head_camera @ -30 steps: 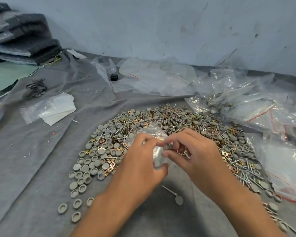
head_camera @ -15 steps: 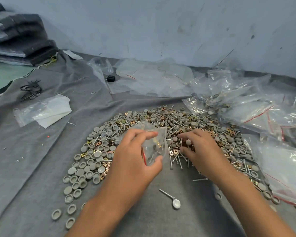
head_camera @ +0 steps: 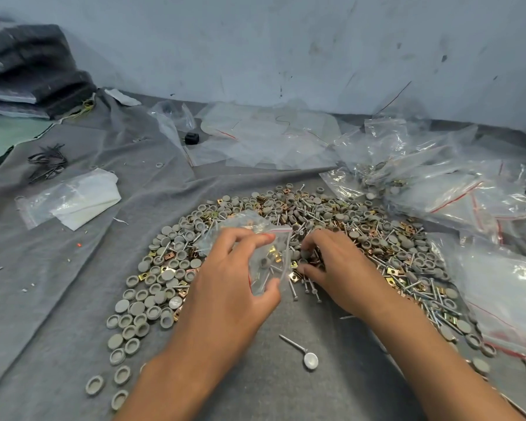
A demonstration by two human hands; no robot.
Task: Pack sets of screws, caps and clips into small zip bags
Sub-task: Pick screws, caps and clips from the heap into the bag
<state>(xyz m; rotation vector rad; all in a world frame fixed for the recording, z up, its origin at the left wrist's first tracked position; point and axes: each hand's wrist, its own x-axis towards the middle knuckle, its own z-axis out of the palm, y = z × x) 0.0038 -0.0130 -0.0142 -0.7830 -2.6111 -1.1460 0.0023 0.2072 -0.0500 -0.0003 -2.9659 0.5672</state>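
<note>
My left hand [head_camera: 234,278] grips a small clear zip bag [head_camera: 269,262] with a red seal strip, its mouth facing right; a grey cap, brass clips and screws show inside it. My right hand [head_camera: 334,268] lies on the pile of grey caps, brass clips and screws [head_camera: 331,226], and its fingertips pinch a grey cap [head_camera: 305,254] just right of the bag's mouth. The pile spreads over the grey cloth [head_camera: 73,299] in an arc around both hands.
One loose screw with a round head [head_camera: 301,352] lies on the cloth near me. Filled and empty zip bags [head_camera: 438,189] are heaped at the right and back. A bag with white paper [head_camera: 73,199] and black ties [head_camera: 47,162] lie at left. A wall stands behind.
My right hand left the bag's mouth and went right into the pile, where it now pinches a cap. My left hand keeps holding the bag, now turned open toward the right.
</note>
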